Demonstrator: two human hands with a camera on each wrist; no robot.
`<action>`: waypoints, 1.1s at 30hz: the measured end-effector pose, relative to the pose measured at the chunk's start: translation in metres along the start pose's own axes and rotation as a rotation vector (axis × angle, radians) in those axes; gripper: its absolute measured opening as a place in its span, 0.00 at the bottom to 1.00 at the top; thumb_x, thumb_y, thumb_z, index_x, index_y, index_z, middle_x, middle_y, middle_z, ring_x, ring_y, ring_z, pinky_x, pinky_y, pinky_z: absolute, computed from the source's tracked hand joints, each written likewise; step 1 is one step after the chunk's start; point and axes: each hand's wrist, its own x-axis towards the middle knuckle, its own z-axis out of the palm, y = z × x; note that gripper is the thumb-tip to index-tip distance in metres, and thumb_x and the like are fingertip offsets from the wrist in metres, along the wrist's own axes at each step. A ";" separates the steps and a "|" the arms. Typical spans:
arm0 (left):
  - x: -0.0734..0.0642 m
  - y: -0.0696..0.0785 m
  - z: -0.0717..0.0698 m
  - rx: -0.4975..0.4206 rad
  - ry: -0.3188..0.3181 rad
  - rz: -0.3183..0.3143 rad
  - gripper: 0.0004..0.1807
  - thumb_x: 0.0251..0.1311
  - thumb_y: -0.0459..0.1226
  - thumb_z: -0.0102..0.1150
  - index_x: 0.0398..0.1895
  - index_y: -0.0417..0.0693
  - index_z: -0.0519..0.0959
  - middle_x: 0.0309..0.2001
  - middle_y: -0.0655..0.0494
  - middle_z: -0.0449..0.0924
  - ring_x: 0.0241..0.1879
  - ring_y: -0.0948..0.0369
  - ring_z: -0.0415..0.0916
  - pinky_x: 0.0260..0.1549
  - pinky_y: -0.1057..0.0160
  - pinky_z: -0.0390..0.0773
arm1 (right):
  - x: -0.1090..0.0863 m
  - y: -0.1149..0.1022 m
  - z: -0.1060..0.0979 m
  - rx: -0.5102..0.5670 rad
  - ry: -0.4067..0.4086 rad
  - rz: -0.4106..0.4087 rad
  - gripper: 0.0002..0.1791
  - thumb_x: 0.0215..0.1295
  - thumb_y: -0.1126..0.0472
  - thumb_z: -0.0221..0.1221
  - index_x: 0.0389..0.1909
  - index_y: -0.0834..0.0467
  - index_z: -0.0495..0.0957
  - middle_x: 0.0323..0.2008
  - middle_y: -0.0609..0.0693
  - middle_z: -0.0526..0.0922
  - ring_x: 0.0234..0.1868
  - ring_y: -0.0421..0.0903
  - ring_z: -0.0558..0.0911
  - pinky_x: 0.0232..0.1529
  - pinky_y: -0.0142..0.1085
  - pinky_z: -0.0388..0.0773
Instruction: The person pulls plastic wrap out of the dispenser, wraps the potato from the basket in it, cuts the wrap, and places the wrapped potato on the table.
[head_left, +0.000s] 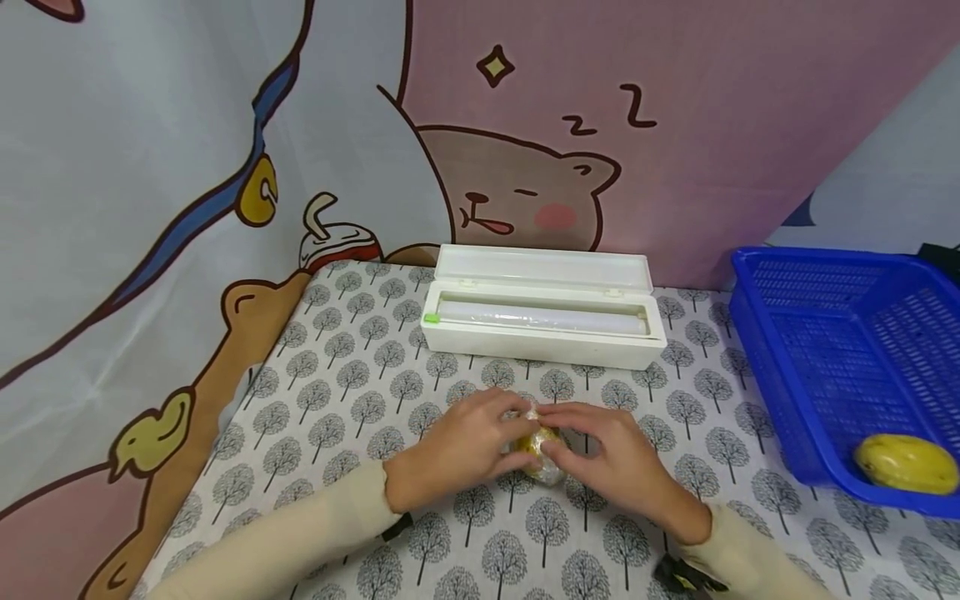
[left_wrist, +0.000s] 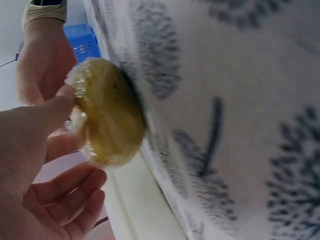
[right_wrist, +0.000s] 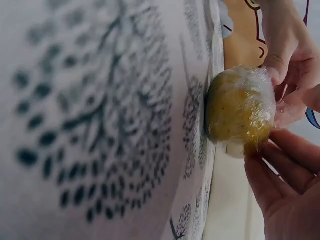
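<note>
A yellow mango [head_left: 536, 444] wrapped in clear cling film rests on the tree-print cloth between both hands. Its film is wrinkled and shiny, bunched at the upper side in the right wrist view, where the mango [right_wrist: 239, 110] shows plainly. My left hand [head_left: 474, 437] reaches over from the left, thumb and fingers curled at the film on top. From the right, my right hand [head_left: 617, 457] pinches at the same bunched film, its thumb on the near side and its fingers on the far side. The fingertips partly hide the fruit in the head view.
Behind the hands stands an open white cling film box [head_left: 540, 346] with a film roll [head_left: 536, 317] inside and its lid tipped back. A blue plastic basket [head_left: 772, 375] sits at the right, holding another yellow mango [head_left: 906, 463]. A cartoon-print curtain [head_left: 690, 150] hangs behind the table.
</note>
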 end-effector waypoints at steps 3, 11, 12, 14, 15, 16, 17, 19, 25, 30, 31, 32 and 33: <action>0.002 -0.001 -0.005 0.035 -0.044 0.024 0.24 0.69 0.55 0.73 0.57 0.49 0.89 0.57 0.50 0.88 0.57 0.55 0.86 0.64 0.58 0.82 | 0.002 -0.004 0.001 -0.011 0.006 0.036 0.14 0.69 0.59 0.76 0.53 0.55 0.91 0.57 0.49 0.91 0.57 0.52 0.90 0.60 0.55 0.86; 0.001 -0.005 -0.015 0.042 -0.156 0.046 0.26 0.69 0.55 0.74 0.64 0.53 0.88 0.60 0.53 0.86 0.57 0.57 0.84 0.59 0.62 0.84 | 0.009 -0.005 0.004 0.023 0.014 0.102 0.12 0.63 0.69 0.77 0.44 0.52 0.91 0.52 0.48 0.92 0.52 0.48 0.91 0.54 0.44 0.89; 0.000 -0.006 -0.016 0.032 -0.154 0.052 0.26 0.69 0.54 0.75 0.64 0.53 0.88 0.60 0.54 0.85 0.57 0.57 0.84 0.59 0.62 0.84 | 0.009 -0.005 0.004 0.039 0.010 0.109 0.13 0.62 0.70 0.77 0.44 0.52 0.91 0.51 0.49 0.92 0.52 0.48 0.91 0.54 0.43 0.89; -0.002 -0.008 -0.015 0.022 -0.142 0.067 0.26 0.69 0.53 0.75 0.65 0.53 0.88 0.58 0.54 0.85 0.56 0.57 0.84 0.58 0.63 0.85 | 0.011 -0.005 0.004 0.070 -0.001 0.130 0.14 0.62 0.72 0.77 0.45 0.54 0.90 0.51 0.50 0.92 0.52 0.49 0.92 0.53 0.40 0.89; -0.003 -0.009 -0.015 0.015 -0.134 0.072 0.25 0.69 0.52 0.75 0.64 0.53 0.88 0.58 0.54 0.85 0.55 0.57 0.84 0.57 0.63 0.85 | 0.011 -0.005 0.005 0.088 -0.007 0.135 0.15 0.62 0.73 0.76 0.45 0.54 0.89 0.51 0.50 0.92 0.52 0.51 0.92 0.52 0.40 0.89; -0.004 -0.010 -0.014 0.007 -0.127 0.079 0.24 0.69 0.51 0.75 0.64 0.53 0.88 0.56 0.55 0.85 0.54 0.58 0.84 0.57 0.64 0.84 | 0.011 -0.006 0.004 0.104 -0.014 0.139 0.15 0.62 0.74 0.76 0.45 0.55 0.89 0.51 0.51 0.92 0.52 0.51 0.92 0.52 0.40 0.89; -0.005 -0.012 -0.013 -0.006 -0.116 0.085 0.23 0.69 0.50 0.76 0.63 0.53 0.88 0.55 0.55 0.84 0.53 0.59 0.83 0.56 0.65 0.84 | 0.012 -0.006 0.004 0.115 -0.020 0.141 0.15 0.62 0.75 0.75 0.44 0.55 0.89 0.51 0.52 0.92 0.52 0.52 0.92 0.52 0.41 0.89; -0.006 -0.014 -0.012 -0.046 -0.092 0.086 0.20 0.69 0.46 0.77 0.61 0.52 0.89 0.51 0.57 0.84 0.49 0.61 0.82 0.54 0.69 0.83 | 0.011 -0.006 0.003 0.124 -0.033 0.137 0.16 0.62 0.76 0.74 0.43 0.54 0.89 0.51 0.52 0.92 0.52 0.52 0.91 0.53 0.42 0.89; -0.008 -0.017 -0.006 -0.226 -0.023 0.066 0.13 0.67 0.42 0.78 0.50 0.47 0.92 0.42 0.60 0.82 0.40 0.67 0.78 0.47 0.77 0.77 | 0.009 0.000 -0.003 0.091 -0.061 0.032 0.17 0.60 0.77 0.74 0.42 0.52 0.91 0.52 0.49 0.92 0.53 0.50 0.91 0.56 0.45 0.88; -0.008 -0.017 -0.002 -0.327 -0.040 -0.006 0.14 0.65 0.43 0.79 0.48 0.45 0.90 0.44 0.58 0.85 0.41 0.66 0.82 0.48 0.78 0.79 | 0.005 0.008 -0.007 0.045 -0.069 -0.124 0.15 0.62 0.73 0.75 0.47 0.54 0.92 0.55 0.51 0.91 0.55 0.53 0.91 0.56 0.50 0.88; -0.008 -0.018 -0.002 -0.355 -0.047 -0.027 0.14 0.65 0.43 0.79 0.48 0.45 0.90 0.44 0.58 0.86 0.42 0.66 0.82 0.49 0.77 0.79 | 0.004 0.010 -0.007 0.032 -0.070 -0.139 0.15 0.62 0.71 0.75 0.47 0.53 0.93 0.56 0.51 0.91 0.55 0.53 0.90 0.56 0.51 0.88; -0.009 -0.019 -0.001 -0.386 -0.054 -0.047 0.15 0.64 0.43 0.80 0.48 0.45 0.90 0.45 0.57 0.87 0.42 0.66 0.83 0.49 0.77 0.80 | 0.002 0.011 -0.008 0.023 -0.072 -0.152 0.15 0.62 0.70 0.75 0.48 0.53 0.93 0.57 0.50 0.91 0.56 0.54 0.90 0.56 0.51 0.88; -0.009 -0.019 0.000 -0.420 -0.062 -0.065 0.15 0.65 0.43 0.80 0.48 0.45 0.90 0.44 0.57 0.88 0.43 0.66 0.83 0.49 0.77 0.80 | 0.001 0.013 -0.009 0.020 -0.077 -0.160 0.16 0.62 0.70 0.76 0.49 0.53 0.93 0.57 0.51 0.91 0.56 0.54 0.90 0.56 0.51 0.88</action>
